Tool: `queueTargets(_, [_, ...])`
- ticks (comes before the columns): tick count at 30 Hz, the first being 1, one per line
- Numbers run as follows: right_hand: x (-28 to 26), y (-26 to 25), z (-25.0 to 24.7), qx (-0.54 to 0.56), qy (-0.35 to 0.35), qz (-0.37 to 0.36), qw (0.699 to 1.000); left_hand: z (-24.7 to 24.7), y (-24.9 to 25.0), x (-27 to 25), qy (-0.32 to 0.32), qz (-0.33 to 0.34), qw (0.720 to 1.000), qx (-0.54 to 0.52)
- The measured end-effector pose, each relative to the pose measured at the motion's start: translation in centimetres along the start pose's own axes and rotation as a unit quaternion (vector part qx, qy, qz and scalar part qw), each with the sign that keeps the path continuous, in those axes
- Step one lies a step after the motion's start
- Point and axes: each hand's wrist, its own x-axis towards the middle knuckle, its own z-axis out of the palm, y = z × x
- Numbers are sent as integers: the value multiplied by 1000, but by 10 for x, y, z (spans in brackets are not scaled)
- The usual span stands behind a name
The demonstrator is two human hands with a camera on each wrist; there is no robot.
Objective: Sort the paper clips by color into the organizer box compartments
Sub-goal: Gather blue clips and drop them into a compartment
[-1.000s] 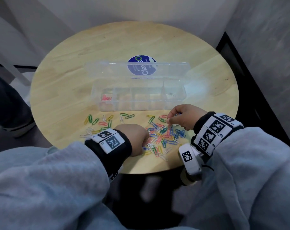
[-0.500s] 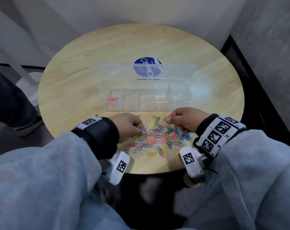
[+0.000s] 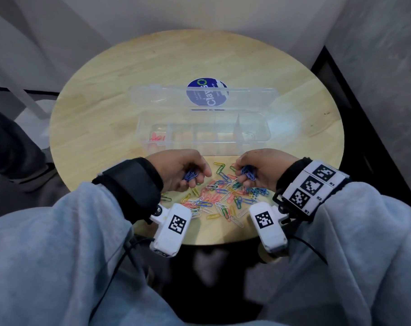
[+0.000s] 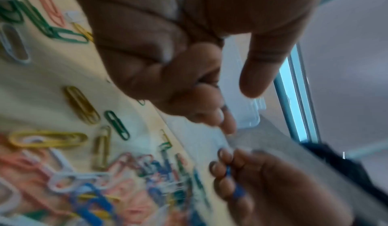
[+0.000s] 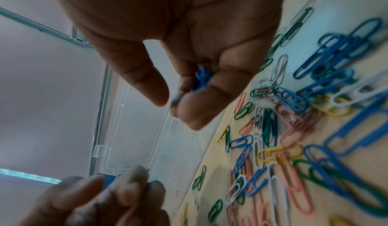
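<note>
Since half a second ago: both hands raised off the heap and turned palm-inward, each now showing a cluster of blue clips; camera view shifted slightly

Left hand (image 3: 176,169): fingers curled around a bunch of blue paper clips (image 3: 190,176), thumb extended forward and apart from the fingers per the left wrist view. Held just above the near-left edge of the loose pile (image 3: 219,200), not touching the table (image 3: 105,109)

Right hand (image 3: 264,168): fingers curled around a second blue bunch (image 3: 248,172), confirmed in the right wrist view with blue wire (image 5: 201,77) showing between the folded fingers. Thumb free, pointing toward the box. Held just above the near-right part of the pile

Loose pile: mixed blue, green, yellow, pink and white clips, spread on the table between the hands and the near rim

Organizer box (image 3: 265,128): clear plastic, just beyond both hands, lid (image 3: 157,95) open and lying back. Pink clips (image 3: 156,137) in the leftmost compartment; contents of remaining compartments not discernible

Blue round sticker (image 3: 207,95) visible behind the lid
</note>
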Motion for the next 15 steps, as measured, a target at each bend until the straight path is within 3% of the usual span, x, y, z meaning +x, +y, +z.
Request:
queueTargets(2, [-2, -1, 2, 36, -6, -5, 999, 7, -3, 0, 50, 16, 982, 180])
queueTargets(4, [-2, -2, 3, 55, 0, -10, 998, 14, -9, 0, 69, 53, 922, 378])
queueTargets(6, [-1, -3, 4, 55, 12, -7, 998, 20, -15, -4, 62, 49, 861, 502])
queueTargets(10, [0, -4, 7, 41, 14, -4, 999, 26, -18, -1, 45, 49, 820, 569])
queueTargets(15, [-2, -4, 8, 45, 8, -5, 999, 24, -19, 3, 63, 73, 813, 574])
